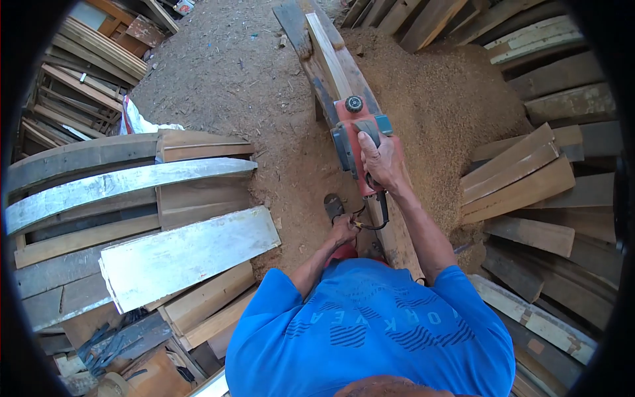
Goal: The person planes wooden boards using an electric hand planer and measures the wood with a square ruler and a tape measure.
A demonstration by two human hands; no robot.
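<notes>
A red electric planer [350,135] with a black knob at its front sits on a narrow, pale wood strip [329,56], which lies along a long wooden bench [397,241]. My right hand [383,159] is wrapped round the planer's rear handle, thumb on top. Behind and left of the tool, my left hand [344,230] is closed on the black power cord [376,227], close to a yellowish part of it. The planer hides the strip's near end.
Stacked boards [192,255] fill the left side, with a white-faced plank on top. More boards [519,175] lean and lie along the right. Sawdust [436,99] covers the ground right of the bench. My sandalled foot [334,206] stands left of the bench.
</notes>
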